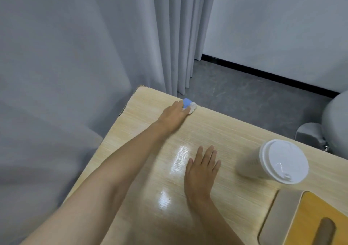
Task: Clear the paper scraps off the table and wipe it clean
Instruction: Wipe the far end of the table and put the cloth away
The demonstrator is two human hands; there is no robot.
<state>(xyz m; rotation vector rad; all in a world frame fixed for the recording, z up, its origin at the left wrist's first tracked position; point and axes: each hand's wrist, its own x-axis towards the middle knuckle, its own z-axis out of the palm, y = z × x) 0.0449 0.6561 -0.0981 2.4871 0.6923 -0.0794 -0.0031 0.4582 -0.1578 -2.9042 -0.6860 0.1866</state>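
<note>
Your left hand (174,112) is blurred and seen from behind, so its fingertips are lost under the blue and white wad (188,106). You cannot tell whether those fingers curl round the wad or only press flat on it. Nor can you tell whether the wad is a cloth or bunched paper scraps. It sits just past your knuckles, touching the hand, right at the far rim of the table (143,124). The blue part is uppermost and the white part pokes out toward the edge.

Your right hand (202,171) lies palm down near the middle of the table, fingers straight and a little spread, with nothing in it. It is nearer to you and well apart from the wad. Glossy patches of reflected light lie on the wood beside its thumb.

To its right stands a cup (282,161) with a white lid, its body smeared and hard to read. At the bottom right a wooden box (316,212) with a dark slot in its top is cut off by the frame. The table's far edge partly hides a chrome-based seat (310,133), and a grey curtain (175,37) hangs behind
</note>
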